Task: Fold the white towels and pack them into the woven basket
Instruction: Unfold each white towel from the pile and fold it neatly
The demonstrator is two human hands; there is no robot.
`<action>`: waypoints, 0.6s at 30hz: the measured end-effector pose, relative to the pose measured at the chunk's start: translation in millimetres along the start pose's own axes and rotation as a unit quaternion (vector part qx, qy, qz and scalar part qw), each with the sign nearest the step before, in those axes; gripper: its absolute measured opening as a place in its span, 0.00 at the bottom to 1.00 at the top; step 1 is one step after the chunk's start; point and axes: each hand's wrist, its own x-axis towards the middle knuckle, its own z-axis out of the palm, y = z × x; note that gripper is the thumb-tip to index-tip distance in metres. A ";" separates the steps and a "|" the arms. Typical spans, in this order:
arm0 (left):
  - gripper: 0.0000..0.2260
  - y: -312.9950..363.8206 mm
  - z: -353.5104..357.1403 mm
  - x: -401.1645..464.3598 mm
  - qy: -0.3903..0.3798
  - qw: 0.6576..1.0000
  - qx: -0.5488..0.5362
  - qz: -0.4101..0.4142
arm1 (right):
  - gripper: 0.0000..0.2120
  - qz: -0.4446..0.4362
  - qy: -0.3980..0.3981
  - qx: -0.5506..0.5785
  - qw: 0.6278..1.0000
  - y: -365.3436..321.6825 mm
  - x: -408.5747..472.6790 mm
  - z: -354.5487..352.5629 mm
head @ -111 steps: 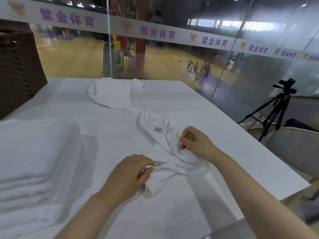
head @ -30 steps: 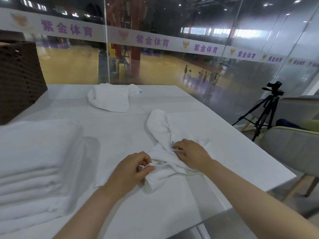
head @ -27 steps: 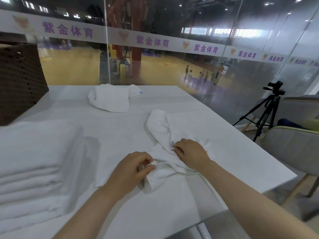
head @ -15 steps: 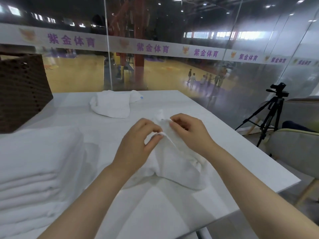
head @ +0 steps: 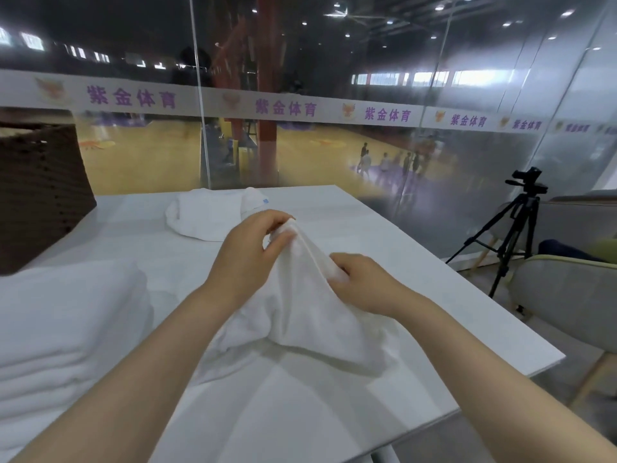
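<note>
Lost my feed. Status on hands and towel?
Left hand pinches towel up; right hand grips its edge. Basket far left. Nothing blocking.

I see soft, matt white cloth in the towel (head: 310,309) that my left hand (head: 247,255) and right hand (head: 364,285) pinch; its nap looks fluffy. The folded stack (head: 63,329) at the table's left edge looks like the same thick terry, as does the crumpled towel (head: 207,215) near the far edge. The table (head: 417,295) is smooth, faintly glossy white. The basket (head: 40,192) is rough dark brown weave.
</note>
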 end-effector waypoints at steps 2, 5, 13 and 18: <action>0.02 -0.4 -7.4 17.7 0.010 1.000 -0.003 0.002 | 0.07 0.052 -0.048 -0.062 0.996 23.7 2.3 -11.1; 0.04 0.1 -18.5 45.4 0.025 0.999 0.017 -0.022 | 0.08 0.089 -0.071 -0.118 0.986 48.0 5.7 -38.9; 0.07 -7.9 -38.4 97.3 0.088 0.993 -0.007 -0.084 | 0.08 0.128 -0.047 0.056 0.989 54.7 5.7 -125.0; 0.07 5.9 -48.0 126.9 0.127 0.986 -0.063 -0.091 | 0.16 -0.035 0.083 0.303 0.949 18.3 17.3 -174.8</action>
